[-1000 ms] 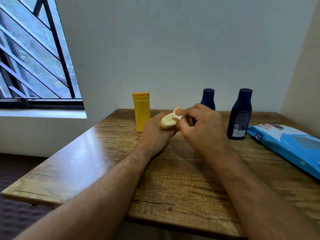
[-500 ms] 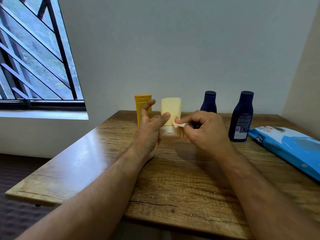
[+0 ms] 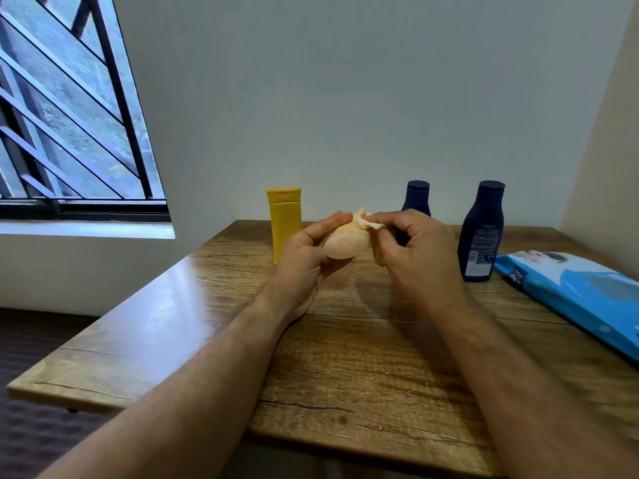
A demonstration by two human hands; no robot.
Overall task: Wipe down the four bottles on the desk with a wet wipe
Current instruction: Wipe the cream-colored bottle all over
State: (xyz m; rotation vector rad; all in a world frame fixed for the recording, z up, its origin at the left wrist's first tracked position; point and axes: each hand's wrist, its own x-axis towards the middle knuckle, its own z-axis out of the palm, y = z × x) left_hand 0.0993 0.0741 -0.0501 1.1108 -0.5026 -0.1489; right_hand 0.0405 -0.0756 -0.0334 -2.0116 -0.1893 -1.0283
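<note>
Lying tilted in left-hand grip (image 3: 304, 257), pale bottle (image 3: 345, 242).

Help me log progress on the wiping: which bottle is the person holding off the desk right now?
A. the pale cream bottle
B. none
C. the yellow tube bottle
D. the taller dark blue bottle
A: the left hand grips the pale cream bottle above the desk, while the right hand pinches the wet wipe against it.

The pale bottle (image 3: 345, 242), upright on the desk half a second ago, now lies tilted in the left hand (image 3: 304, 257), its base toward the camera.
</note>
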